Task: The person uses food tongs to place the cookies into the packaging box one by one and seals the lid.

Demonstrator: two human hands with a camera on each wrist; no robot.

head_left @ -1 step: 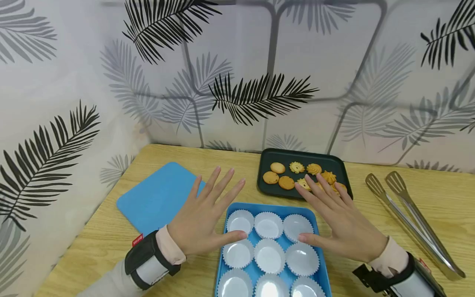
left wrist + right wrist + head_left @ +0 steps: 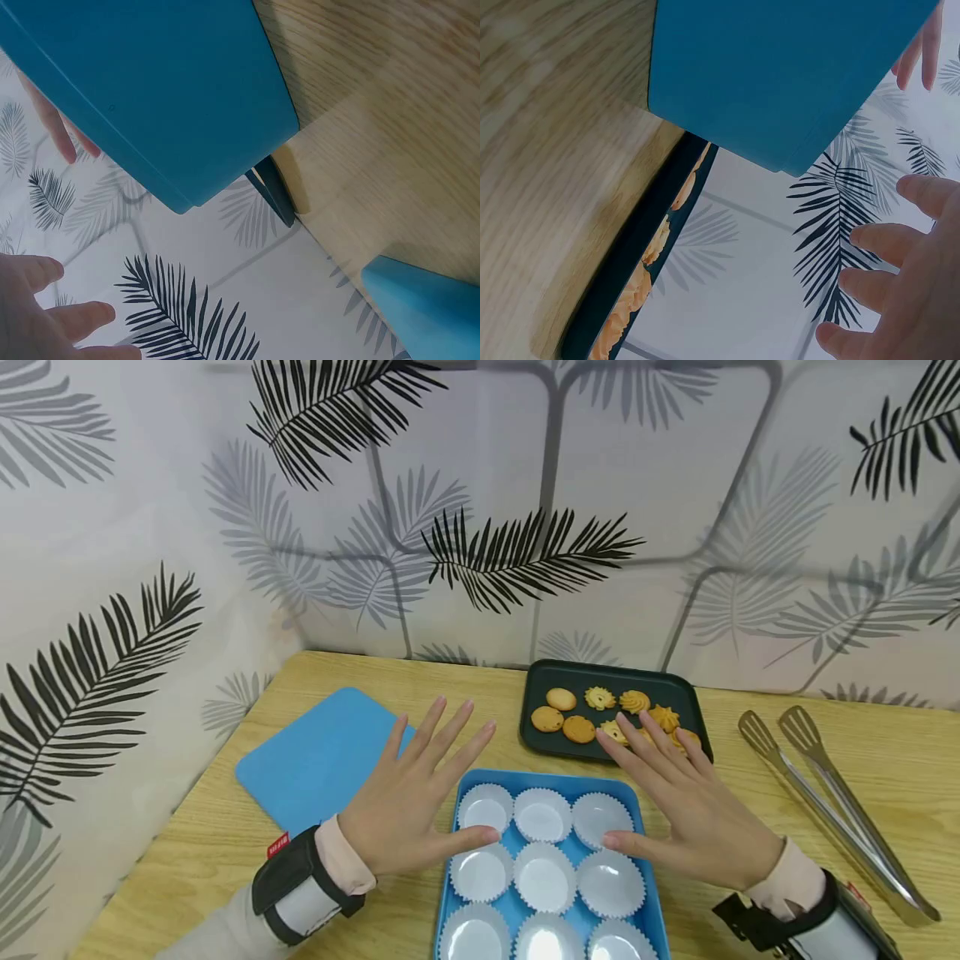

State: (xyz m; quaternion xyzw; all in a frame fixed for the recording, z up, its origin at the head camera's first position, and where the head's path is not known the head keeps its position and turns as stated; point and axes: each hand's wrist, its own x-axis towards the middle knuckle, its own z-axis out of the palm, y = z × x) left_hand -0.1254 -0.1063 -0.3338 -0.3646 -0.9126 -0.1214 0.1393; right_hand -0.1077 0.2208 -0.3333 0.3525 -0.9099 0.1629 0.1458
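Observation:
My left hand point(image 2: 412, 810) is spread flat in the air, its thumb reaching over the left edge of a blue box point(image 2: 551, 777). Mirroring it, my right hand point(image 2: 697, 810) hovers with spread fingers, thumb over the box's right edge. Neither hand holds anything. White fluted paper cups point(image 2: 543, 877) stand in rows inside the box. Behind it, a black tray point(image 2: 678, 697) carries several cookies point(image 2: 579, 729), a few hidden by my right fingertips. Both wrist views show the box's outer wall point(image 2: 165, 90) beside my fingers point(image 2: 889, 244).
A flat blue sheet, perhaps a lid point(image 2: 322, 752), lies left of the box, partly behind my left hand. Metal tongs point(image 2: 918, 910) with slotted ends rest on the wooden table point(image 2: 180, 877) at the right. A leaf-patterned curtain point(image 2: 480, 460) hangs along the table's back and left.

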